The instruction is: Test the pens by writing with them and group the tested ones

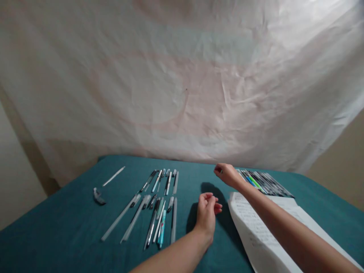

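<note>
My left hand (207,212) hovers over the teal tablecloth (71,223), fingers curled loosely with nothing seen in them. It is just right of a spread of pens and clear pen barrels (159,216). My right hand (226,174) reaches farther back, fingers pinched together; whatever they hold is too small to make out. It is beside a tight row of dark and coloured pens (264,182) at the back right. A printed white sheet (256,227) lies under my right forearm.
A second group of pens (163,179) lies at the back middle. A single white stick (113,176) and a small grey clip-like piece (98,196) lie at the left. A creased white sheet (182,83) hangs behind the table.
</note>
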A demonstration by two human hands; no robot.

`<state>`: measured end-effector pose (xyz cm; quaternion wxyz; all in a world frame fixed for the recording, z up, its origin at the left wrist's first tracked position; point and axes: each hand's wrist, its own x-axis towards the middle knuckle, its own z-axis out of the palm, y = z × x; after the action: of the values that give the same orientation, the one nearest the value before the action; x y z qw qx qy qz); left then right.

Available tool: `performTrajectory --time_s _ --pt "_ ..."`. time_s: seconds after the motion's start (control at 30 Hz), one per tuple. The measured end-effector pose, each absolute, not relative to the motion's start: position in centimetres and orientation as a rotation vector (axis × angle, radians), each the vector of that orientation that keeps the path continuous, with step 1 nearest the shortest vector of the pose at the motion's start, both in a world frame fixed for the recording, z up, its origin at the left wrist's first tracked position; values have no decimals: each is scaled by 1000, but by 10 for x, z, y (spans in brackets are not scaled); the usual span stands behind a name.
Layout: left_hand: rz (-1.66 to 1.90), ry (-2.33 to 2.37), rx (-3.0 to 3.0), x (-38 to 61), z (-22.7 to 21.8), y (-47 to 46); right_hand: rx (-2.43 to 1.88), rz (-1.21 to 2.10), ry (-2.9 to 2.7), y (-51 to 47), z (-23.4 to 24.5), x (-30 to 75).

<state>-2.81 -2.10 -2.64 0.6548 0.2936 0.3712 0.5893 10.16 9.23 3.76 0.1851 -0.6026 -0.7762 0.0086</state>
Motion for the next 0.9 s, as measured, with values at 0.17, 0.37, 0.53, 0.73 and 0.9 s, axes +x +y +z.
performTrajectory --time_s 0.17,0.37,0.53,0.73,0.9 --pt "1432 933 845 -36 -14 -33 -1213 216 -2453 103 36 14" --pt "1551 940 981 -41 -3 -47 -1032 165 -2475 125 14 -42" --pt "1568 999 940 -42 -6 -43 -933 141 -2512 134 6 -51" --pt "1540 1056 912 -41 -10 -39 -927 143 -2529 133 -4 -52" --pt "1533 1074 915 -40 -11 -38 -948 139 -2532 133 -7 -52"
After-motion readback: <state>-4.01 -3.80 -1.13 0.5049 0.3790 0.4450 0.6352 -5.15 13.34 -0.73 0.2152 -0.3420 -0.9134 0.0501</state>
